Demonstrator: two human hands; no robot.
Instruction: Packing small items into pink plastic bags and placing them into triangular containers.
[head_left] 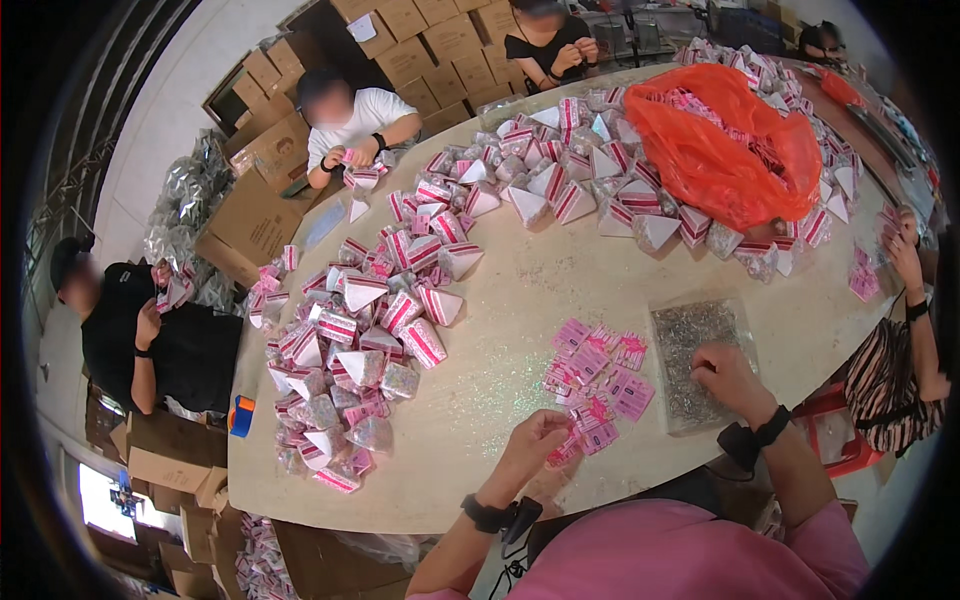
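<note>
Pink cards (598,378), orange bag (735,140)
Packets (365,340) are striped pink and white; silver glitter (700,360) is seen on a beige table (520,290).

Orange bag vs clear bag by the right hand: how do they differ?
The orange bag is opaque, crumpled and heaped high at the table's far side; the clear bag lies flat near the wearer. The orange bag holds pink-and-white packets; the clear bag holds silvery glitter-like bits, with the right hand resting on it. Both are soft plastic on the same table.
</note>
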